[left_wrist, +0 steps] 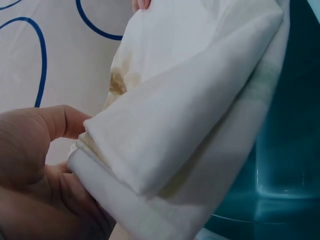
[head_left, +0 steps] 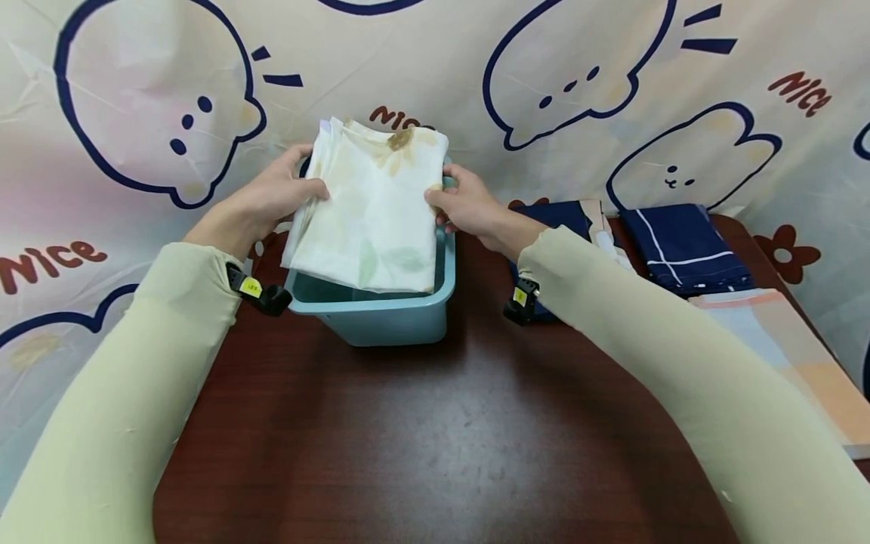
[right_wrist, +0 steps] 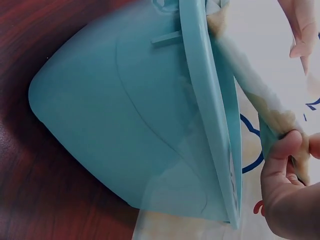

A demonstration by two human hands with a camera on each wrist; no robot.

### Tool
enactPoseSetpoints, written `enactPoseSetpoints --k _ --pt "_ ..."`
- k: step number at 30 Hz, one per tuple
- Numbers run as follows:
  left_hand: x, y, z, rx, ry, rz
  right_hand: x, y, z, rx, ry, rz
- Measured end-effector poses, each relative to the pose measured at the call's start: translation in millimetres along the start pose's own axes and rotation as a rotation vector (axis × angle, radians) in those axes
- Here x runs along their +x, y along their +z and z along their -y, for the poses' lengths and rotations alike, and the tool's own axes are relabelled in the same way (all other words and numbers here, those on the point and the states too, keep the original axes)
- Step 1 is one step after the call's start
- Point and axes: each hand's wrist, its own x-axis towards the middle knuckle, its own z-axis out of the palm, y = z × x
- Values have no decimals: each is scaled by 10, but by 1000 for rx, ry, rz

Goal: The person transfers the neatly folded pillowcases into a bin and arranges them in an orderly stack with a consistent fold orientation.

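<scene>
A folded white cloth (head_left: 381, 211) with faint leaf and flower prints is held tilted over the mouth of a light blue bin (head_left: 397, 325). My left hand (head_left: 275, 189) grips its left edge, the thumb on top; the left wrist view shows the layered folds of the cloth (left_wrist: 165, 115) beside that hand (left_wrist: 45, 170). At the opposite edge my right hand (head_left: 476, 208) pinches the cloth between thumb and fingers. In the right wrist view the right hand (right_wrist: 290, 185) holds the cloth's edge just past the rim of the bin (right_wrist: 120, 115). The bin's floor is mostly hidden.
On the right of the brown table (head_left: 435, 453) lie a folded navy cloth with white lines (head_left: 686, 245), another navy cloth (head_left: 557, 215) partly behind my right forearm, and a pale checked cloth (head_left: 795, 347). A printed curtain (head_left: 408, 68) hangs behind the bin.
</scene>
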Motion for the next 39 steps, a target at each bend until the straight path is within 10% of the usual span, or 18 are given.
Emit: enactPoseSetpoints --k 23,39 --pt "134 141 92 112 -81 -4 100 97 -47 -29 95 78" --pt "211 280 207 211 -131 8 124 114 -45 71 179 279"
